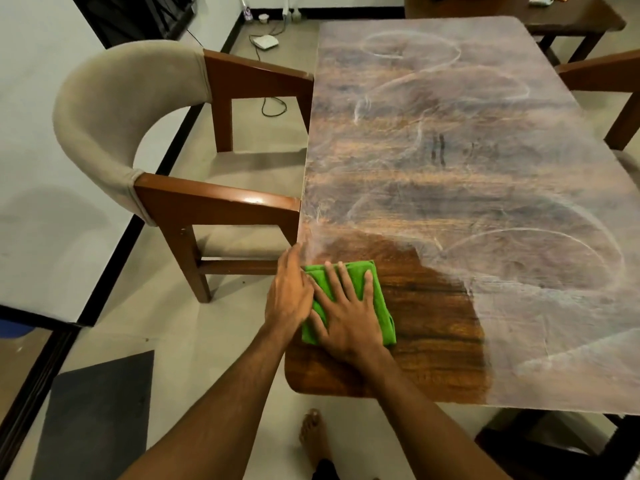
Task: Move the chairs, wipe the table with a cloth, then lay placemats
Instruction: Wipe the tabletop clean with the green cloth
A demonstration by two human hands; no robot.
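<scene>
Two hands and one cloth: we are pressing the green cloth [355,277] flat on the table [450,161] close to its near-left corner, so we are judging the wiping step to be in hand. Right hand [346,317]: lying palm down on the cloth, fingers straight and spread. Left hand [289,292]: lying flat, fingers straight and together, touching the cloth's left side right at the table's left edge. Surface: a pale, smeary film with looping streaks is covering most of the top, and only a dark patch around the near-left corner is showing clean wood grain, so we are reckoning the wipe barely begun. Next move, as we are judging it: pushing the cloth toward the far and right edges in overlapping passes under even pressure. Chairs: one padded chair [114,116] is standing at the left edge, its wooden arms touching or almost touching the table, and a second chair [602,77] is showing at the right edge. Placemats: we are seeing none. Containers: none is standing on the table. A small white pot [264,18] is sitting on the floor by the far wall, too small for us to tell its contents.
</scene>
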